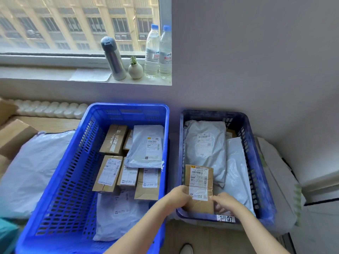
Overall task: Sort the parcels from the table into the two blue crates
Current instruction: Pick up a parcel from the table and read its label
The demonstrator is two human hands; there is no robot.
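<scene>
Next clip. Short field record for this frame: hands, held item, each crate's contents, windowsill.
left hand: grips cardboard box by its left edge
right hand: holds its lower right edge
box position: label up, at the near end of right crate
left crate: small boxes, grey mailers
right crate: grey bags, handwritten tag on near rim
windowsill: flask, plant pot, two water bottles

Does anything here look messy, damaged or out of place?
Nothing is spilled. The box held by the left hand and right hand in the right crate looks creased at its near end. In the left crate a grey bag lies tilted across the boxes.
</scene>
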